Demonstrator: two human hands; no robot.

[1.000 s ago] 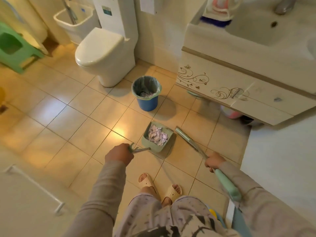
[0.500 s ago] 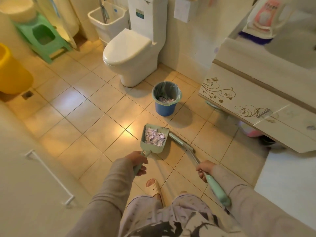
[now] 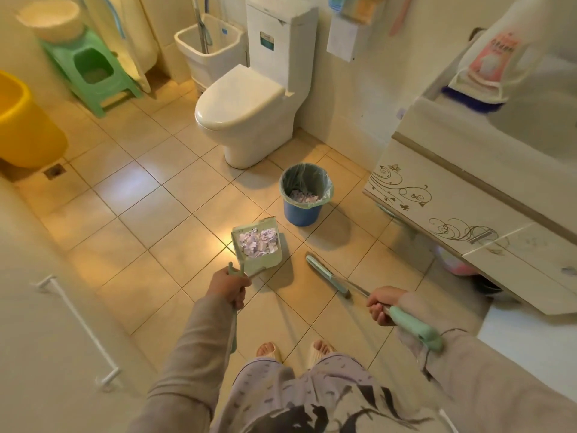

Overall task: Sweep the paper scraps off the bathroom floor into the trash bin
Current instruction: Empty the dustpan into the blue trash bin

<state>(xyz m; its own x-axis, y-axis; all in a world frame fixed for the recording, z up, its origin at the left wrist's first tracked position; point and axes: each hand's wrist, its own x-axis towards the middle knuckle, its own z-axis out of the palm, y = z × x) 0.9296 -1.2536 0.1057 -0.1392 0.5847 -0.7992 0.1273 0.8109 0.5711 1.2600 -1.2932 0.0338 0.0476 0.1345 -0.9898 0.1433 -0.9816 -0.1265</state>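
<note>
A pale green dustpan (image 3: 263,265) hangs a little above the tiled floor, filled with white and lilac paper scraps (image 3: 258,242). My left hand (image 3: 229,285) is closed around its long handle. My right hand (image 3: 382,304) grips the green-handled broom (image 3: 415,328), whose narrow head (image 3: 326,275) rests on the tiles to the right of the dustpan. The blue trash bin (image 3: 302,210) with a clear liner stands just beyond the dustpan, to its right, and holds more scraps.
A white toilet (image 3: 246,110) stands behind the bin. The vanity cabinet (image 3: 452,210) juts out on the right. A yellow bucket (image 3: 25,126) and a green stool (image 3: 90,70) sit at the far left. My slippered feet (image 3: 295,350) are below the dustpan.
The dustpan has lifted off the floor and shifted left of the broom head. My head has tilted up, bringing more of the room into view. The broom head has stayed low on the tiles.
</note>
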